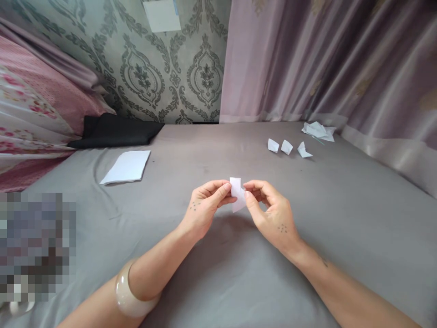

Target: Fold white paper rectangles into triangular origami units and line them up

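Observation:
A small folded piece of white paper (236, 193) is held up over a grey bedsheet (218, 273) between both hands. My left hand (205, 207) pinches its left edge with thumb and fingers. My right hand (269, 209) pinches its right side, fingers curled. A pale bangle (128, 296) sits on my left forearm.
A stack of white sheets (127, 166) lies on the sheet to the left. Three small folded paper pieces (287, 147) lie to the far right, with crumpled paper scraps (319, 131) beyond them by the pink curtain (324, 59). A black cloth (116, 130) lies beside floral bedding (30, 118).

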Action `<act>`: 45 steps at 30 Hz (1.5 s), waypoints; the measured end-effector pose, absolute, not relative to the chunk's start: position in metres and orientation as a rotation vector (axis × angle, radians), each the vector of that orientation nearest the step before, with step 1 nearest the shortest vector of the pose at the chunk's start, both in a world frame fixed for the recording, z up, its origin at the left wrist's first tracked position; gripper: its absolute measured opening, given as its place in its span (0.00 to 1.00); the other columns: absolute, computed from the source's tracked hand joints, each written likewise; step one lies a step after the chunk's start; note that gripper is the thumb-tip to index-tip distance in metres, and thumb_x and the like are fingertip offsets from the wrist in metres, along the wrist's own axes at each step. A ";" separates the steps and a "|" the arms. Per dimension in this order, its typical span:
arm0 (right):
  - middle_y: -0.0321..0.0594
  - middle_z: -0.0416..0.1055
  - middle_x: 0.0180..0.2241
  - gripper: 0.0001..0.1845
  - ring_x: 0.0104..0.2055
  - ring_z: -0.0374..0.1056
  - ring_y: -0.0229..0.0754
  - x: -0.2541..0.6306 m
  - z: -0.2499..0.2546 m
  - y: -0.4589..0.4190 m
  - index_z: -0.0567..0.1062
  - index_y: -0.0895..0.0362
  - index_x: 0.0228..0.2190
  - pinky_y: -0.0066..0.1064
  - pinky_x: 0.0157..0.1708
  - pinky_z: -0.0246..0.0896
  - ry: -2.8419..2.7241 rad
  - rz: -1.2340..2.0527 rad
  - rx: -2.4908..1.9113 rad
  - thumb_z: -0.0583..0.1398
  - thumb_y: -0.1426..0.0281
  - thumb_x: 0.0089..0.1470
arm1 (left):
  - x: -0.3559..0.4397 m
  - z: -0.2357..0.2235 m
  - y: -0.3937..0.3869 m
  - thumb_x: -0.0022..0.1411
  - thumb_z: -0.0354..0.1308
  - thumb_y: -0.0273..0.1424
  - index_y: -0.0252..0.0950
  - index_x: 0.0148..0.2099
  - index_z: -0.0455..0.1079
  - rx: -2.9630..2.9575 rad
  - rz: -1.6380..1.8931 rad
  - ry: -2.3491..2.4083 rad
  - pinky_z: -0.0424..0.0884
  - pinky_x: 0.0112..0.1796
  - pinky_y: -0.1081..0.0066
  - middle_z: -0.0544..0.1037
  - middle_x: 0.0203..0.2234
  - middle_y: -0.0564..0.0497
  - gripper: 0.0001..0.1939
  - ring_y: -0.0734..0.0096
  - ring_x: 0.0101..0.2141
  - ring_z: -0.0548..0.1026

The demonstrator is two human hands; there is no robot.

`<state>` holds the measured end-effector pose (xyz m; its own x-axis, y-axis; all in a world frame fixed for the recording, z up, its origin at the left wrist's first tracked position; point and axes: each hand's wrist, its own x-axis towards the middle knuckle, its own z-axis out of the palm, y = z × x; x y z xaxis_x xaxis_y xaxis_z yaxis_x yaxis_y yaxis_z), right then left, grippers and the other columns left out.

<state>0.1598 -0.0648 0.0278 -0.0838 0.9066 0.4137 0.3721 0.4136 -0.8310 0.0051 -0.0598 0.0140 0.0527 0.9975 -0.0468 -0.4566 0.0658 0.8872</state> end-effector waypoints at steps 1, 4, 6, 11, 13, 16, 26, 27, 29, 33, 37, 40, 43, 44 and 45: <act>0.36 0.73 0.35 0.07 0.33 0.69 0.36 0.160 0.028 -0.065 0.71 0.54 0.37 0.29 0.35 0.66 -1.663 0.613 -1.128 0.58 0.72 0.54 | 0.005 0.013 -0.060 0.55 0.64 0.33 0.34 0.36 0.77 0.834 1.328 0.857 0.75 0.41 0.68 0.79 0.32 0.49 0.08 0.71 0.36 0.76; 0.37 0.70 0.35 0.08 0.33 0.67 0.36 0.160 0.026 -0.064 0.70 0.54 0.37 0.30 0.34 0.66 -1.718 0.455 -1.061 0.58 0.75 0.54 | 0.006 0.012 -0.060 0.56 0.64 0.33 0.34 0.37 0.77 0.845 1.333 0.856 0.75 0.43 0.66 0.79 0.32 0.50 0.08 0.70 0.36 0.77; 0.38 0.69 0.36 0.08 0.35 0.67 0.37 0.160 0.025 -0.065 0.71 0.54 0.37 0.31 0.34 0.65 -1.771 0.365 -1.008 0.58 0.76 0.54 | 0.006 0.012 -0.061 0.56 0.64 0.32 0.35 0.37 0.77 0.848 1.340 0.848 0.74 0.44 0.66 0.79 0.33 0.50 0.07 0.70 0.37 0.76; 0.38 0.70 0.38 0.14 0.39 0.67 0.38 0.158 0.022 -0.069 0.71 0.53 0.41 0.33 0.39 0.66 -1.854 0.255 -0.922 0.57 0.79 0.54 | 0.007 0.014 -0.061 0.57 0.63 0.33 0.35 0.38 0.77 0.850 1.358 0.833 0.73 0.47 0.62 0.79 0.35 0.49 0.07 0.67 0.39 0.76; 0.38 0.71 0.38 0.16 0.39 0.67 0.38 0.156 0.022 -0.070 0.70 0.52 0.43 0.32 0.38 0.66 -1.824 0.300 -0.926 0.57 0.79 0.54 | 0.007 0.015 -0.061 0.57 0.63 0.33 0.35 0.38 0.77 0.864 1.356 0.825 0.72 0.48 0.61 0.79 0.36 0.48 0.08 0.66 0.40 0.76; 0.38 0.70 0.38 0.15 0.37 0.68 0.38 0.154 0.023 -0.071 0.68 0.53 0.43 0.31 0.35 0.67 -1.731 0.422 -0.984 0.57 0.78 0.53 | 0.007 0.015 -0.061 0.57 0.63 0.34 0.35 0.38 0.77 0.876 1.353 0.826 0.72 0.47 0.62 0.79 0.35 0.48 0.08 0.67 0.39 0.76; 0.39 0.68 0.40 0.14 0.35 0.67 0.37 0.156 0.025 -0.068 0.68 0.52 0.42 0.31 0.33 0.68 -1.701 0.471 -1.045 0.57 0.76 0.53 | 0.009 0.015 -0.063 0.56 0.63 0.36 0.35 0.37 0.77 0.894 1.330 0.866 0.72 0.46 0.64 0.80 0.34 0.49 0.09 0.67 0.38 0.77; 0.38 0.68 0.39 0.13 0.35 0.67 0.37 0.156 0.025 -0.068 0.69 0.52 0.41 0.31 0.33 0.68 -1.705 0.424 -1.039 0.57 0.77 0.53 | 0.009 0.015 -0.063 0.57 0.63 0.36 0.35 0.37 0.77 0.888 1.333 0.872 0.72 0.46 0.64 0.80 0.34 0.49 0.09 0.68 0.38 0.77; 0.38 0.68 0.39 0.12 0.36 0.67 0.37 0.156 0.024 -0.068 0.71 0.52 0.39 0.30 0.34 0.68 -1.742 0.315 -1.029 0.56 0.78 0.54 | 0.010 0.014 -0.063 0.56 0.63 0.35 0.35 0.37 0.77 0.872 1.339 0.880 0.72 0.46 0.65 0.80 0.34 0.49 0.09 0.68 0.38 0.77; 0.40 0.68 0.41 0.18 0.39 0.68 0.38 0.156 0.018 -0.067 0.73 0.49 0.45 0.31 0.38 0.68 -1.861 0.125 -1.033 0.55 0.78 0.56 | 0.010 0.013 -0.064 0.57 0.63 0.35 0.35 0.38 0.77 0.854 1.328 0.873 0.72 0.47 0.63 0.80 0.36 0.48 0.10 0.65 0.40 0.77; 0.42 0.68 0.42 0.23 0.40 0.68 0.40 0.155 0.012 -0.066 0.69 0.49 0.53 0.34 0.40 0.68 -1.938 -0.001 -1.046 0.55 0.77 0.57 | 0.010 0.015 -0.065 0.58 0.62 0.34 0.34 0.40 0.78 0.841 1.323 0.843 0.72 0.49 0.62 0.81 0.37 0.47 0.10 0.63 0.42 0.78; 0.43 0.69 0.42 0.24 0.40 0.68 0.41 0.153 0.011 -0.065 0.68 0.50 0.55 0.35 0.40 0.68 -1.964 -0.056 -1.055 0.55 0.76 0.58 | 0.011 0.016 -0.065 0.58 0.62 0.34 0.34 0.40 0.78 0.827 1.322 0.832 0.71 0.50 0.61 0.81 0.37 0.46 0.11 0.61 0.43 0.77; 0.44 0.69 0.42 0.24 0.40 0.67 0.41 0.152 0.011 -0.065 0.67 0.51 0.55 0.35 0.38 0.68 -1.978 -0.084 -1.073 0.54 0.75 0.58 | 0.011 0.018 -0.065 0.57 0.63 0.34 0.33 0.41 0.78 0.818 1.313 0.836 0.71 0.50 0.61 0.81 0.37 0.46 0.11 0.60 0.44 0.77; 0.44 0.69 0.41 0.24 0.40 0.67 0.41 0.151 0.011 -0.065 0.67 0.52 0.55 0.34 0.38 0.68 -1.981 -0.092 -1.078 0.54 0.75 0.58 | 0.010 0.018 -0.065 0.57 0.63 0.34 0.33 0.41 0.78 0.816 1.310 0.840 0.71 0.50 0.61 0.81 0.37 0.45 0.11 0.59 0.45 0.77; 0.45 0.69 0.41 0.24 0.40 0.67 0.42 0.151 0.011 -0.065 0.67 0.52 0.55 0.34 0.38 0.67 -1.984 -0.099 -1.082 0.54 0.75 0.58 | 0.010 0.018 -0.065 0.57 0.63 0.34 0.33 0.41 0.78 0.815 1.307 0.846 0.71 0.50 0.61 0.81 0.37 0.45 0.12 0.59 0.45 0.77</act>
